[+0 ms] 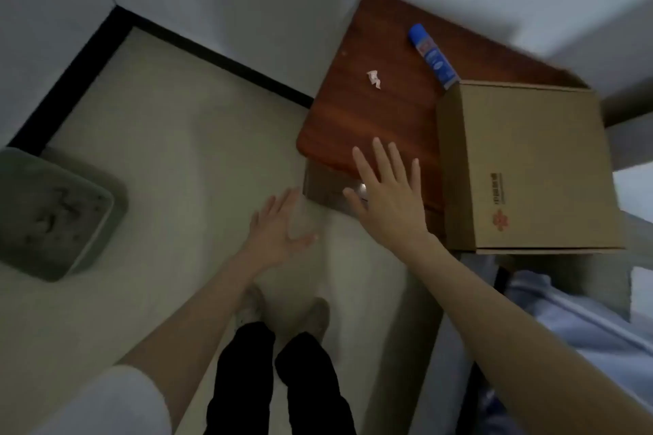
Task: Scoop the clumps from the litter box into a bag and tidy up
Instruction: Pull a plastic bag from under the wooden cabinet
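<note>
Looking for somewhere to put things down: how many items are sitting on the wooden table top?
3: a blue spray can at the far edge, a crumpled paper scrap mid-table, a cardboard box on its right side. The box may hide more.

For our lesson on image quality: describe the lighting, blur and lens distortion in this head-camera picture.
Head view: dim, flat indoor light; soft all over, with the litter box at the left edge smeared; wide-angle bending curves the black baseboard and cardboard box; the left hand looks motion-blurred, the right hand sharper.
</note>
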`<state>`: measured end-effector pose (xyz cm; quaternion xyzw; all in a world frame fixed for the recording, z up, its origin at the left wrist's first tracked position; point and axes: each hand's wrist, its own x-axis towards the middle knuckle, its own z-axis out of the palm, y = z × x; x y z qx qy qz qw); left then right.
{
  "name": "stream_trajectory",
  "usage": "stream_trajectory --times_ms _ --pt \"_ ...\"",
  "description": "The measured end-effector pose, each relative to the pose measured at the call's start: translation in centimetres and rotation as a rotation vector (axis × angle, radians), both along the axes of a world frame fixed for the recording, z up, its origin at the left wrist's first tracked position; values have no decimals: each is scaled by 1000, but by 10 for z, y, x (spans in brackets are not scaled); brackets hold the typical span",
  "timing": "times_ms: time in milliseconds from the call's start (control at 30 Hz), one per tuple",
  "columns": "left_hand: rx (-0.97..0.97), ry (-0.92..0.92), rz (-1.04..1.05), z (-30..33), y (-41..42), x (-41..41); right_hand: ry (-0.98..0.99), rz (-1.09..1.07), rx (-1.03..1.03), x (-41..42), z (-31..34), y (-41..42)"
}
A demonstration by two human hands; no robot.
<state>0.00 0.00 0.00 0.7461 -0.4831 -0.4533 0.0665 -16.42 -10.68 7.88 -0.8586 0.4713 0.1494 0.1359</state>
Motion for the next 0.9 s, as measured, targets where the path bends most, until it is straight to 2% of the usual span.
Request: stream_trajectory --times_ms 133,233,333,500,700,900 --pt "-46 205 228 -59 -32 5 -54 -13 -281 1 -57 -12" --pt "-129 310 266 -82 -52 5 -98 5 -460 -4 -79 -10" --pt "-185 435 263 -93 -65 7 -118 17 -511 -3 -81 -12" --pt "-169 613 415 -103 -79 2 -107 23 -546 -3 -82 -11" --pt "-159 602 439 -117 -74 5 -105 19 -548 -2 -83 -12" --pt "-232 427 386 -124 -69 14 -87 20 -547 -1 -82 -12"
